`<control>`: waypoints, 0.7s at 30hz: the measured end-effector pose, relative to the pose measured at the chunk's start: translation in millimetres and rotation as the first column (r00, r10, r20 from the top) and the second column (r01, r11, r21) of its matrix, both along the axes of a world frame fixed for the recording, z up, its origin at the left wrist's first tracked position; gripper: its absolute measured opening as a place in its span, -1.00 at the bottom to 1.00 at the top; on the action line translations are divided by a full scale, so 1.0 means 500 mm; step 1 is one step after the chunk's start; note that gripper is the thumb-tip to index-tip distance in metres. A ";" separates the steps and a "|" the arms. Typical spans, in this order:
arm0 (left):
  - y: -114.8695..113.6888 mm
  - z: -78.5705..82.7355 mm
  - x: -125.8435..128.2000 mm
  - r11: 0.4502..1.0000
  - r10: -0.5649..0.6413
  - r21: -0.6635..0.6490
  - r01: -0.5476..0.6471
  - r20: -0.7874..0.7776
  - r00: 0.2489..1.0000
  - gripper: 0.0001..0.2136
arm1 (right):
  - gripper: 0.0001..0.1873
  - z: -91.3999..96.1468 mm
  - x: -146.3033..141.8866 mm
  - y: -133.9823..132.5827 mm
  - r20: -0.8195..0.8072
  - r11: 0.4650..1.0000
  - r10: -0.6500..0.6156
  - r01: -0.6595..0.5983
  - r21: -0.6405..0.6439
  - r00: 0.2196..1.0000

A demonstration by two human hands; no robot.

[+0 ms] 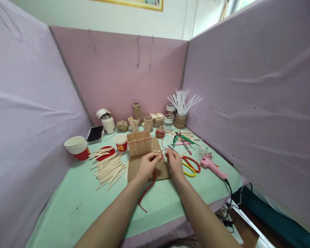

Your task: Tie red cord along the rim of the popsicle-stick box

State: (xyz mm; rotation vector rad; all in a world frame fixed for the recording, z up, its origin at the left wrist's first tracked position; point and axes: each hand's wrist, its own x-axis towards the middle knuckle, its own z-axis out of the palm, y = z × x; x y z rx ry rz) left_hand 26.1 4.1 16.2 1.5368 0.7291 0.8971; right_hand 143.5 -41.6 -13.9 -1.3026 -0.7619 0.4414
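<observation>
Both hands meet over a piece of brown cardboard (160, 172). Thumb and fingers of my left hand (149, 166) pinch a red string (147, 190), whose loose tail hangs below that hand onto the table. My right hand (174, 163) is closed on the same string a short way to the right. From there the strand leads back to a string ball (160, 133). Just beyond my left hand stands a box of wooden sticks (139, 143) with a red line round its upper part. Scissors with red and yellow handles (191, 166) lie right beside my right hand.
Loose wooden sticks (110, 172) and paper cups (77, 146) are on the left. At right lie green-handled pliers (182, 138) and a pink glue gun (214, 168) with its cord over the edge. Jars and a twine ball (122, 125) line the back, before fabric-covered partitions.
</observation>
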 end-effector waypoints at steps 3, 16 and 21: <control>0.006 -0.003 -0.002 0.996 0.083 0.013 -0.083 0.025 0.996 -0.78 | -0.68 0.013 -0.013 -0.011 0.144 0.999 -0.046 0.043 0.022 0.989; 0.011 -0.006 -0.006 0.995 0.099 0.022 -0.100 0.046 0.994 -0.79 | -0.93 0.022 -0.029 -0.019 0.491 0.984 0.004 -0.092 0.155 0.871; 0.014 -0.008 -0.006 0.986 0.149 0.081 -0.148 -0.006 0.989 -0.80 | -0.94 0.021 -0.027 -0.019 0.564 0.974 -0.115 -0.020 0.227 0.818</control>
